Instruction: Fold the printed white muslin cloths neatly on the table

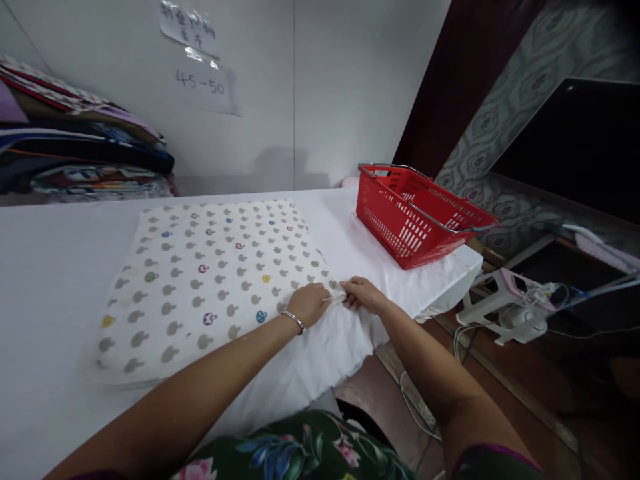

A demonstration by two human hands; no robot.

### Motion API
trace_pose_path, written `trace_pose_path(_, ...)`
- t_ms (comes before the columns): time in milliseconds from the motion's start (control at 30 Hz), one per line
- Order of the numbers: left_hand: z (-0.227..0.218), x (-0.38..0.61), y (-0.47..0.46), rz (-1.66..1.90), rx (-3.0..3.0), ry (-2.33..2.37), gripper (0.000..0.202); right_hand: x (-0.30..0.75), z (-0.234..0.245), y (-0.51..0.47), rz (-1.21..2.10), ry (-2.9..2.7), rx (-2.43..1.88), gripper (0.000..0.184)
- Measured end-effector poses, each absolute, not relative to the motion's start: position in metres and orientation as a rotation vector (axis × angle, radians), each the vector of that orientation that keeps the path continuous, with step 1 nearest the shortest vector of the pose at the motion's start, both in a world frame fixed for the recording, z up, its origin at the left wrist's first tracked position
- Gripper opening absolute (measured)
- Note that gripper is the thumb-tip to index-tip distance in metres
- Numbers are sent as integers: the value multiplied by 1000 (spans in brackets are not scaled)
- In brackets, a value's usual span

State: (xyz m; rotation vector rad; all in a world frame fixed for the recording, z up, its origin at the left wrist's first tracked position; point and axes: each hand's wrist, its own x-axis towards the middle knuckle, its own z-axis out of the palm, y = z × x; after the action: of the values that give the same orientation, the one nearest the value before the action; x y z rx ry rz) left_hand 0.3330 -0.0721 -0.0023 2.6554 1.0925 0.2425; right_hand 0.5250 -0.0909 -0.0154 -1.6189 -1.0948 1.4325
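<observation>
A white cloth (220, 267) printed with grey and coloured mushrooms lies folded flat in layers on the white-covered table. My left hand (309, 303), with a silver bracelet at the wrist, grips the cloth near its front right corner. Just to the right, my right hand (361, 294) pinches that same corner between thumb and fingers. The corner is bunched a little between the two hands. The rest of the cloth spreads out to the left and away from me, nearly smooth.
A red plastic basket (420, 217) with metal handles stands at the table's back right. Folded fabrics (85, 140) are piled at the far left. A white tablecloth (45, 280) covers the table. Right of it, a stool (505, 303) with cables stands lower down. Paper signs (207, 83) hang on the wall.
</observation>
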Motion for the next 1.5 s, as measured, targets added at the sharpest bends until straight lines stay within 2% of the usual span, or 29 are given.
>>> trace_pose_path(200, 1, 334, -74, 236, 2658, 1112, 28, 527, -18, -90, 1461, -1091, -1551, 26)
trace_pose_path(433, -3, 340, -75, 253, 2705, 1107, 21, 524, -17, -91, 1417, -1085, -1546, 20)
trace_pose_path(800, -5, 354, -68, 238, 2671, 1065, 24, 527, -23, -92, 1379, -1102, -1513, 28)
trace_pose_path(1100, -7, 349, -47, 306, 2287, 1037, 16, 532, -18, -99, 1469, -1155, -1404, 34)
trace_pose_path(1500, -4, 351, -58, 298, 2454, 1046, 25, 538, -16, -102, 1545, -1184, -1316, 33)
